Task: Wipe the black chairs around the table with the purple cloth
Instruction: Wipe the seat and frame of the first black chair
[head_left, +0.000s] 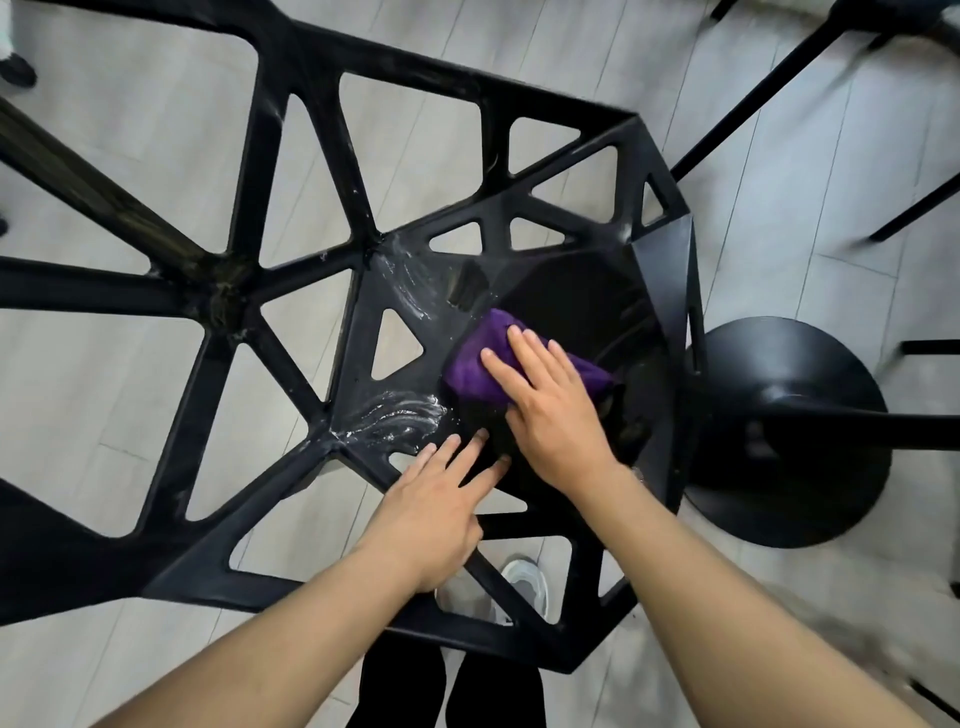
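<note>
The floor (769, 234) is laid in pale grey wood-grain planks, with seams visible across the whole view. A round black pedestal base (810, 493) with a central column rests flat on the floor at the right, and a dark shoe (15, 70) is cut off by the upper left edge. At the bottom centre, two black trouser legs (397, 686) stand side by side, with a pale grey-white sneaker (527, 579) on the floor just above them in the view.
</note>
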